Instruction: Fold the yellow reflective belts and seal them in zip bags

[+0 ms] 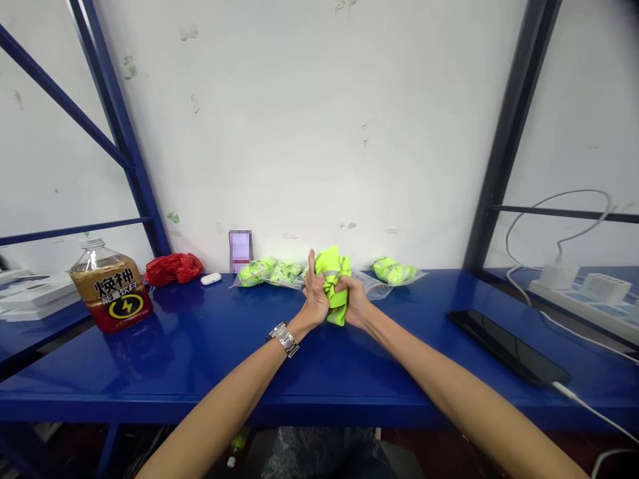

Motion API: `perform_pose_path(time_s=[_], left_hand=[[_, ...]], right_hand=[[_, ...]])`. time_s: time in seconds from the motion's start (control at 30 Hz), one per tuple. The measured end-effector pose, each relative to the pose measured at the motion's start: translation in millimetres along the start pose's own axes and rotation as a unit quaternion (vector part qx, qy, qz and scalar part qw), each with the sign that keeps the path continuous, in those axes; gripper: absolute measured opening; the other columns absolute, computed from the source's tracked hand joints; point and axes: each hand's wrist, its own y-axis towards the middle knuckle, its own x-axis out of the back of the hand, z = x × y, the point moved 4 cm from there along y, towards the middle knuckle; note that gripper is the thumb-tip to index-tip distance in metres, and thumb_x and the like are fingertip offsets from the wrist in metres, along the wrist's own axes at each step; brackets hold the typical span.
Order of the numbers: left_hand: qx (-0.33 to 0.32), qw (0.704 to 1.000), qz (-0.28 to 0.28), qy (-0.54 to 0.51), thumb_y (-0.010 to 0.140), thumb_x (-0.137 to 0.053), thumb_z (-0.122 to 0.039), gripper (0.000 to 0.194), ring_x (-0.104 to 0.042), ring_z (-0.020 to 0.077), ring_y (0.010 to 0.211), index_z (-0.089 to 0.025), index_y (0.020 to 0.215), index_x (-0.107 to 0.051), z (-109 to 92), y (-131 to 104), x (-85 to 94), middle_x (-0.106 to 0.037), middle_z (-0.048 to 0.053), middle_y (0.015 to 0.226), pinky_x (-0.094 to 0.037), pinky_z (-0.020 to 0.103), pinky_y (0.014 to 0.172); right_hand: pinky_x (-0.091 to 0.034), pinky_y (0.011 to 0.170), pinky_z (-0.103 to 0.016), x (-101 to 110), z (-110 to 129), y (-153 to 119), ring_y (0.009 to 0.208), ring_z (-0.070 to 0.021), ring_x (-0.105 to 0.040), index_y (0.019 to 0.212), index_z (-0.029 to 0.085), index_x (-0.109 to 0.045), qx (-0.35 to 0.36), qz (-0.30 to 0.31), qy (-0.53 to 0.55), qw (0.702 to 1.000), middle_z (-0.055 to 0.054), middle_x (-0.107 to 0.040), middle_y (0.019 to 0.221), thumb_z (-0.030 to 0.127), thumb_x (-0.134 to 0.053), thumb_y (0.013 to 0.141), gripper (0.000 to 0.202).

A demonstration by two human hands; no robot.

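A bunched fluorescent yellow-green reflective vest (pixel 335 283) with grey stripes is held upright above the blue table, between my two hands. My left hand (pixel 315 296), with a metal watch (pixel 283 338) at the wrist, grips the vest's left side, one finger pointing up. On the right side, my right hand (pixel 355 299) is closed round the cloth. Behind the hands lie clear plastic bags, partly hidden. Bundled yellow-green vests rest in the bags: one vest (pixel 257 271) at left, another vest (pixel 286 271) beside it, and a third vest (pixel 394 271) at right.
On the blue table (pixel 214 346), a large drink bottle (pixel 112 286), a red plastic bag (pixel 174 268) and a small white case (pixel 210 279) stand left. A phone-like panel (pixel 240 251) leans on the wall. Right are a black phone (pixel 509 346) on a cable and a power strip (pixel 589 309).
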Motion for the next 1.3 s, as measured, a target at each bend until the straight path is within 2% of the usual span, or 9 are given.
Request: perform_pose_path(time_s=[0.2, 0.4, 0.53, 0.67, 0.8, 0.9, 1.0, 1.17, 1.3], left_hand=[[0.062, 0.993, -0.006, 0.100, 0.094, -0.025, -0.052, 0.053, -0.024, 0.0223, 0.138, -0.026, 0.140, -0.032, 30, -1, 1.3, -0.033, 0.008, 0.147, -0.013, 0.041, 0.113], [0.083, 0.987, 0.037, 0.134, 0.096, -0.017, -0.052, 0.051, -0.023, 0.0237, 0.139, -0.027, 0.140, -0.027, 23, -2, 4.4, -0.031, 0.011, 0.146, -0.014, 0.046, 0.112], [0.037, 0.995, 0.044, 0.087, 0.097, -0.018, -0.052, 0.051, -0.026, 0.0230, 0.137, -0.031, 0.143, -0.022, 10, 3, 8.5, -0.033, 0.008, 0.142, -0.019, 0.045, 0.111], [0.005, 0.999, 0.027, 0.047, 0.093, -0.041, -0.048, 0.066, -0.040, 0.0230, 0.122, -0.032, 0.148, -0.008, -2, 12, 18.6, -0.037, 0.010, 0.133, -0.038, 0.039, 0.100], [-0.089, 0.988, -0.014, 0.126, 0.086, -0.051, -0.023, 0.069, -0.051, 0.0184, 0.097, -0.028, 0.148, -0.020, -17, 14, 26.5, -0.042, 0.010, 0.118, -0.048, 0.033, 0.085], [-0.166, 0.966, 0.003, 0.197, 0.079, -0.043, -0.005, 0.065, -0.051, 0.0200, 0.107, -0.024, 0.140, -0.038, -27, 12, 23.4, -0.047, 0.010, 0.118, -0.045, 0.035, 0.094], [-0.175, 0.955, 0.010, 0.241, 0.079, -0.039, -0.003, 0.058, -0.050, 0.0227, 0.115, -0.017, 0.135, -0.045, -33, 12, 19.8, -0.051, 0.013, 0.120, -0.042, 0.038, 0.100], [-0.124, 0.964, 0.012, 0.237, 0.092, -0.042, -0.028, 0.051, -0.039, 0.0281, 0.130, -0.008, 0.139, -0.033, -38, 10, 12.3, -0.043, 0.020, 0.138, -0.033, 0.044, 0.107], [-0.019, 0.986, 0.031, 0.165, 0.084, -0.057, -0.048, 0.060, -0.059, 0.0285, 0.107, -0.012, 0.130, -0.043, -28, 10, 9.5, -0.061, 0.016, 0.116, -0.045, 0.043, 0.092]], right_hand=[[-0.040, 0.052, -0.024, -5, 10, -4, 0.052, -0.0113, -0.048, 0.055, 0.017, -0.056, 0.100, 0.029, -0.010, 0.995, 0.004, -0.058, 0.053, 0.007, -0.052, 0.041, 0.017], [-0.043, 0.054, -0.023, -7, 11, -5, 0.054, -0.0116, -0.051, 0.060, 0.016, -0.062, 0.123, 0.021, -0.037, 0.992, 0.003, -0.062, 0.058, 0.008, -0.056, 0.042, 0.021], [-0.041, 0.049, -0.022, -5, 17, -5, 0.049, -0.0100, -0.047, 0.055, 0.017, -0.058, 0.143, -0.002, -0.057, 0.988, 0.004, -0.059, 0.054, 0.011, -0.056, 0.043, 0.014], [-0.039, 0.047, -0.023, -1, 24, -6, 0.046, -0.0102, -0.045, 0.053, 0.018, -0.054, 0.164, -0.021, -0.076, 0.983, 0.004, -0.055, 0.048, 0.014, -0.056, 0.044, 0.010], [-0.041, 0.049, -0.025, 3, 23, -3, 0.050, -0.0118, -0.048, 0.072, 0.017, -0.059, 0.203, -0.044, -0.129, 0.970, 0.004, -0.060, 0.058, 0.013, -0.059, 0.044, 0.028], [-0.042, 0.051, -0.025, 10, 23, 2, 0.056, -0.0133, -0.051, 0.083, 0.018, -0.058, 0.243, -0.088, -0.208, 0.943, 0.004, -0.060, 0.066, 0.016, -0.062, 0.045, 0.038], [-0.042, 0.054, -0.025, 19, 30, 3, 0.063, -0.0151, -0.052, 0.087, 0.020, -0.057, 0.273, -0.154, -0.321, 0.894, 0.004, -0.061, 0.073, 0.020, -0.065, 0.046, 0.042], [-0.040, 0.059, -0.028, 24, 37, 0, 0.068, -0.0185, -0.054, 0.084, 0.023, -0.055, 0.282, -0.186, -0.509, 0.792, 0.004, -0.059, 0.073, 0.030, -0.068, 0.048, 0.039], [-0.037, 0.061, -0.029, 20, 31, -4, 0.068, -0.0189, -0.053, 0.084, 0.023, -0.051, 0.285, -0.155, -0.536, 0.780, 0.004, -0.057, 0.071, 0.031, -0.067, 0.050, 0.038]])
